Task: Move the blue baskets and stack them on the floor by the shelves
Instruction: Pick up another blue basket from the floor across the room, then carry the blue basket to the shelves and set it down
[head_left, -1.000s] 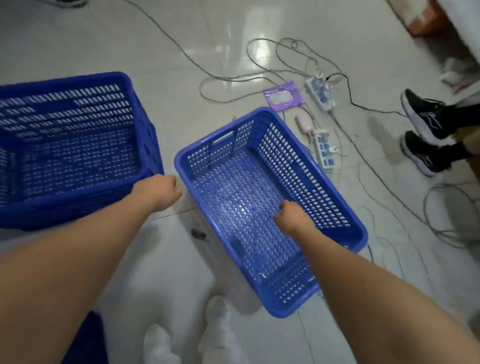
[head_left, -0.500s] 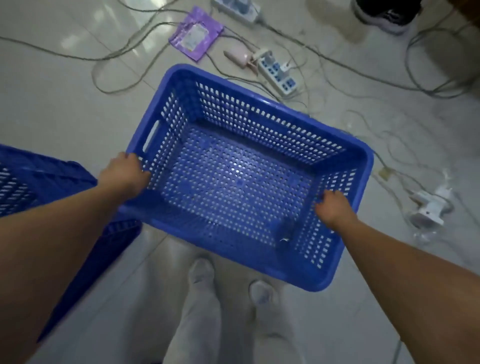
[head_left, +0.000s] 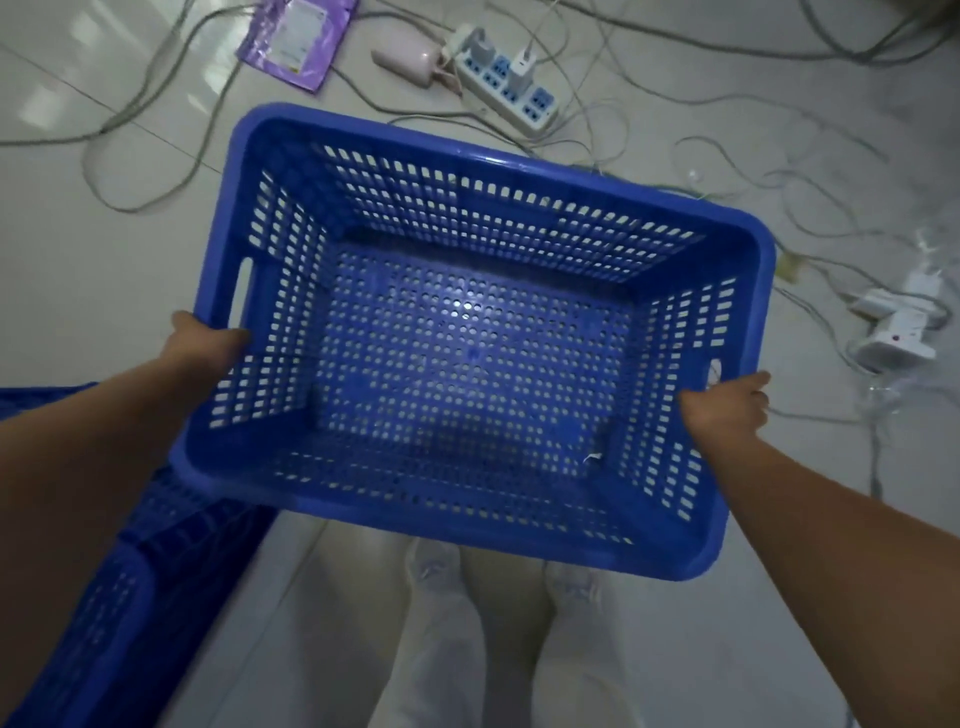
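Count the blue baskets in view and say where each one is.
2. One blue basket is held up by the left hand and right hand. A second basket sits at lower left, partly cut off; more may be out of frame.

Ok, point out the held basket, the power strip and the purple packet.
held basket (head_left: 498, 161), head view, far rim.
power strip (head_left: 511, 85), head view, middle of its white body.
purple packet (head_left: 296, 39), head view, its centre.
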